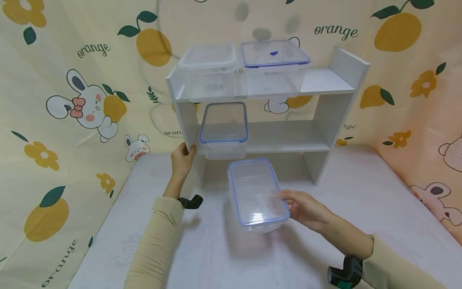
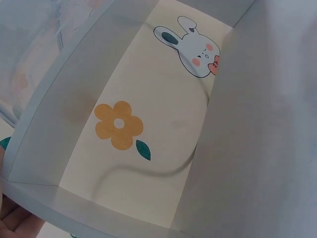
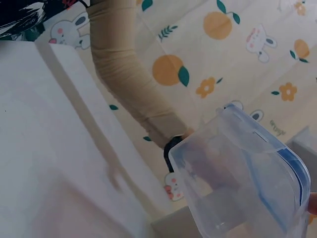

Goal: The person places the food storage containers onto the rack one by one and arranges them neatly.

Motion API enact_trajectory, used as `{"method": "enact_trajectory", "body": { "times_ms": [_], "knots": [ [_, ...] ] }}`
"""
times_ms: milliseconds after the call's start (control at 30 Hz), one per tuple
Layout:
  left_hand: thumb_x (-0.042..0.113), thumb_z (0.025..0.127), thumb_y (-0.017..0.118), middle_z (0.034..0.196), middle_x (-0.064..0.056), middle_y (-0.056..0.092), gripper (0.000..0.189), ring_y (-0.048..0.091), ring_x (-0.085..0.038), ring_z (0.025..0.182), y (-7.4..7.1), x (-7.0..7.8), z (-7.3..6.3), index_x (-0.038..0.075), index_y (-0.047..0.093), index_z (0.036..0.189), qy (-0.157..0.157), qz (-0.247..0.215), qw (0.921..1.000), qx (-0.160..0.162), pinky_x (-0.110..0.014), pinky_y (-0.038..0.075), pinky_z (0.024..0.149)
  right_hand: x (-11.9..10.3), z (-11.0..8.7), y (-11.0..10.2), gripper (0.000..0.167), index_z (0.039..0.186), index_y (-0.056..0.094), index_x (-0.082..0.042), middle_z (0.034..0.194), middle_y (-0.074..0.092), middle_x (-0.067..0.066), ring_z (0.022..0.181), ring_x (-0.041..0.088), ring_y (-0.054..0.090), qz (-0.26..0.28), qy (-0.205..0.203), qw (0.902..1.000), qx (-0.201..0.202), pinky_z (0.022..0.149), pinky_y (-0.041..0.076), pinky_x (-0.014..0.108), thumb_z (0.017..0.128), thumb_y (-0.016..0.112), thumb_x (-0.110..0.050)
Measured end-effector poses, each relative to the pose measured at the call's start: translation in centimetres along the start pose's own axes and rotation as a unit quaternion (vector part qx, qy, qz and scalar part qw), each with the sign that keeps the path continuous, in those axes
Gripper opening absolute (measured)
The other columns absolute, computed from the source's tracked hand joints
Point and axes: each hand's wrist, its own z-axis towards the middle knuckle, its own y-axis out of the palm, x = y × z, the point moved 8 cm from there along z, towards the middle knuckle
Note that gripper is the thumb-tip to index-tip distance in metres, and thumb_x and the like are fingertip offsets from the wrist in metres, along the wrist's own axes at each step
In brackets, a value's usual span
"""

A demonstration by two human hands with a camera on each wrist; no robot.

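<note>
My left hand (image 1: 183,160) grips the left side panel of a white two-tier shelf (image 1: 285,134) near its front edge. In the left wrist view only a few fingers (image 2: 20,220) show at the lower left, beside the board. With my right hand (image 1: 306,208) I hold a clear plastic food container (image 1: 254,192) with a blue-rimmed lid by its right side, raised above the white tabletop and in front of the shelf. The right wrist view shows this container (image 3: 218,198) from below and the side, with a fingertip at the right edge. Nothing is visible inside it.
On the middle shelf, at the left, stands another blue-rimmed container (image 1: 224,128), its front over the edge. The top board carries a frosted-lid container (image 1: 209,72) and a blue-rimmed one (image 1: 276,68). A patterned cloth (image 1: 108,160) hangs behind.
</note>
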Motion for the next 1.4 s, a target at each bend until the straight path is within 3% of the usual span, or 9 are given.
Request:
{"method": "enact_trajectory", "body": {
  "times_ms": [200, 700, 833, 1100, 1400],
  "knots": [
    [0.009, 0.092, 0.057, 0.106, -0.029, 0.070, 0.029, 0.070, -0.037, 0.094, -0.1, 0.1, -0.1, -0.010, 0.065, 0.113, -0.001, -0.010, 0.9999, 0.000, -0.007, 0.047, 0.066, -0.4, -0.5, -0.5, 0.021, 0.114, 0.052, -0.011, 0.101, 0.066, -0.010, 0.094, 0.005, 0.063, -0.014, -0.003, 0.9999, -0.008, 0.088, 0.053, 0.021, 0.098, 0.049, -0.024],
    [0.008, 0.093, 0.056, 0.113, -0.029, 0.068, 0.030, 0.069, -0.038, 0.101, 0.1, -0.4, 0.0, -0.010, 0.064, 0.116, -0.017, -0.030, 0.9994, 0.001, -0.002, 0.045, 0.068, -2.3, -1.5, -2.1, 0.020, 0.102, 0.064, -0.020, 0.096, 0.068, -0.012, 0.092, 0.004, 0.064, -0.003, -0.035, 0.9993, -0.017, 0.086, 0.053, 0.020, 0.100, 0.044, -0.021],
    [0.009, 0.093, 0.056, 0.114, -0.029, 0.068, 0.031, 0.069, -0.038, 0.103, 0.1, -0.3, 0.0, -0.009, 0.063, 0.117, -0.018, -0.026, 0.9995, -0.003, -0.009, 0.051, 0.075, -2.8, -1.7, -2.8, 0.020, 0.105, 0.063, -0.021, 0.100, 0.067, -0.012, 0.096, 0.003, 0.063, -0.004, -0.041, 0.9991, -0.005, 0.087, 0.053, 0.020, 0.100, 0.044, -0.022],
    [0.009, 0.093, 0.056, 0.116, -0.028, 0.067, 0.032, 0.069, -0.037, 0.105, 0.2, -0.2, 0.0, -0.009, 0.062, 0.118, -0.021, -0.018, 0.9996, -0.005, -0.040, 0.060, 0.089, -3.9, -2.1, -4.0, 0.018, 0.105, 0.062, -0.020, 0.099, 0.066, -0.011, 0.092, 0.003, 0.063, 0.019, -0.054, 0.9982, 0.021, 0.084, 0.054, 0.019, 0.100, 0.045, -0.023],
    [0.012, 0.093, 0.057, 0.112, -0.028, 0.069, 0.032, 0.069, -0.037, 0.101, 0.1, -0.2, -0.1, -0.008, 0.063, 0.117, -0.019, -0.007, 0.9998, -0.006, -0.043, 0.059, 0.087, -4.9, -1.9, -4.9, 0.016, 0.105, 0.061, -0.018, 0.097, 0.067, -0.010, 0.089, 0.004, 0.064, 0.040, -0.061, 0.9968, 0.033, 0.081, 0.055, 0.019, 0.100, 0.047, -0.022]
  ]
}}
